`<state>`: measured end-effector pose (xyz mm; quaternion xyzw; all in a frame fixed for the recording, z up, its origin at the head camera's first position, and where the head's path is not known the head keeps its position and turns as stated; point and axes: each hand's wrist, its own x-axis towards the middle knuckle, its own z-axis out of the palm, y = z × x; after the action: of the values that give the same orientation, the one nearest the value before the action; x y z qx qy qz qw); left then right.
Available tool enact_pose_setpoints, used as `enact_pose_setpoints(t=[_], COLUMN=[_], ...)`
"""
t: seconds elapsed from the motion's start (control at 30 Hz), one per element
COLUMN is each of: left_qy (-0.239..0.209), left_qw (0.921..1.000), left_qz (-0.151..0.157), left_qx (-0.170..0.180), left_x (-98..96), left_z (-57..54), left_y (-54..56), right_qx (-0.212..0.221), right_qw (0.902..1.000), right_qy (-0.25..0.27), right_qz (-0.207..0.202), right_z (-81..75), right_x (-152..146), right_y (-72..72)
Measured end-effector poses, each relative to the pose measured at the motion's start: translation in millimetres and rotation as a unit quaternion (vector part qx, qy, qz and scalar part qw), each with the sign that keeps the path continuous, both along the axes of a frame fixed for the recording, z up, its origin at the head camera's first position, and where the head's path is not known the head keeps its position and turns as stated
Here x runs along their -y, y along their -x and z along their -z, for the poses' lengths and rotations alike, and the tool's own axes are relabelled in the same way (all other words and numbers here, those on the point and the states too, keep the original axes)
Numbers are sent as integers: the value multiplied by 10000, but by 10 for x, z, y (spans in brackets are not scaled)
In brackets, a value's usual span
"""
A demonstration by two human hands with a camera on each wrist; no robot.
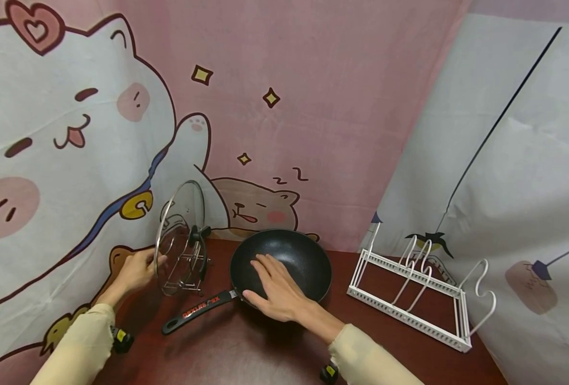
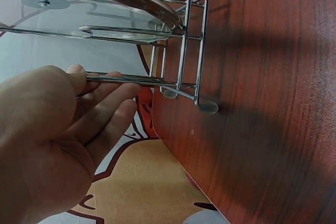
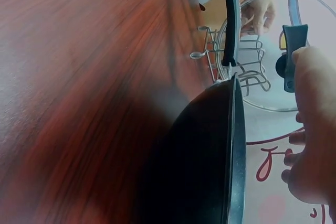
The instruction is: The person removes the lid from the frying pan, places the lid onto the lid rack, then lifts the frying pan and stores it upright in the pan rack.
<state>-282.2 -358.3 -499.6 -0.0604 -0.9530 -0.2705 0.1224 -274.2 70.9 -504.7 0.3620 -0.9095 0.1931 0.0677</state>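
Watching remotely, I see the left hand (image 1: 137,271) pinching a wire rack (image 2: 201,38) left of the wok (image 1: 304,262), a glass lid (image 1: 185,230) on edge in it, the right hand (image 1: 279,295) spread over the wok, contact seemingly unclear, and a white rack (image 1: 409,319) right of the wok.

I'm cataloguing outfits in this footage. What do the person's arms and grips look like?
The left sleeve and right sleeve are long and pale cream. The left wrist camera and right wrist camera are small and black with yellow markings. The left grip and right grip are ungloved.
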Motion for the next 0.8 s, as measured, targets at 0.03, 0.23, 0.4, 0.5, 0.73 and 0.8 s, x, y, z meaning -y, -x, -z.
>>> enact_pose_setpoints(t=[0.03,0.23,0.4,0.5,0.73,0.8], left_qy=[-9,-12,6,16,25,22], left_qw=[10000,10000,10000,10000,9999,9999], left_qz=[2,6,-22,-31,7,6], left_qx=[16,7,-2,-6,-139,-134], left_x=[-1,4,9,5,-21,-29], left_z=[-1,10,20,19,-7,-15], left_y=[-1,9,17,19,-1,-6], right_qx=[-21,-71,-127,-137,-42,-5], right_qw=[10000,9999,9997,9995,9988,9983], right_qy=[-19,60,114,154,272,343], right_qz=[37,97,169,228,407,472], right_z=[7,45,92,125,198,219], right_x=[-23,-182,-309,-385,-553,-599], right_y=[-7,-30,-25,-24,-27,-37])
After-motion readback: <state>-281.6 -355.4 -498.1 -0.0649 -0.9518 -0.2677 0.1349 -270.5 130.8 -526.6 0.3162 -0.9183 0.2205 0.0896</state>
